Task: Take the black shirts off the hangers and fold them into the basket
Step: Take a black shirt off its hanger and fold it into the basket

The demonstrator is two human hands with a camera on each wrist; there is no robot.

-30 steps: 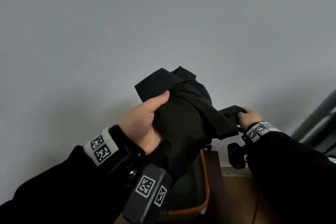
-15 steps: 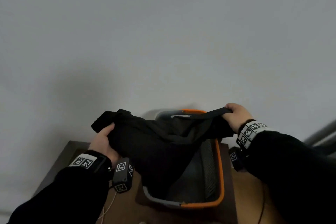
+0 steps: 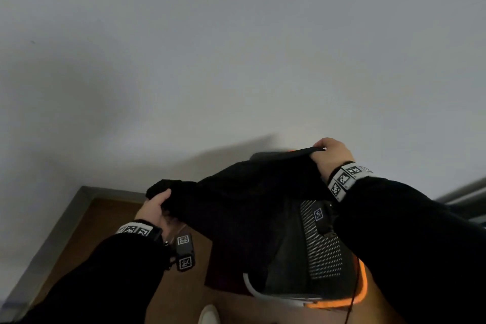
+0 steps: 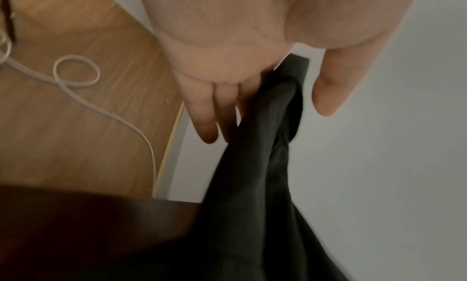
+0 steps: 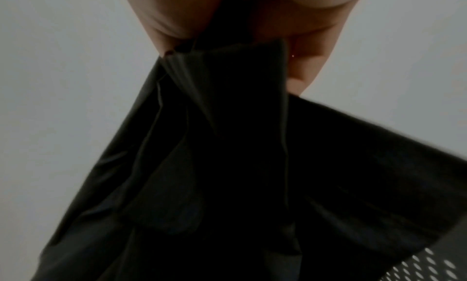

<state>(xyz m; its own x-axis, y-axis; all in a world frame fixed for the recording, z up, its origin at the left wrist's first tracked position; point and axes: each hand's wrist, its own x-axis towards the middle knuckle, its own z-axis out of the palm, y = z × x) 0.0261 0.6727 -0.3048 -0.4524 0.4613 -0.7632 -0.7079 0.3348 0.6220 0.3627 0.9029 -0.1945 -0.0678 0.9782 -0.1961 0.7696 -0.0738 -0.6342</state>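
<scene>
While both hands hold it above the basket (image 3: 361,284), the black shirt (image 3: 244,208) sags, bunched, between left hand (image 3: 153,209) fingers (image 4: 204,113) and right hand (image 3: 332,156).

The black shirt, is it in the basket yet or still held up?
Held up: left hand and right hand grip the black shirt above the basket.

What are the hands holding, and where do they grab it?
Both hold the black shirt: left hand grips its left end, right hand its right end.
</scene>
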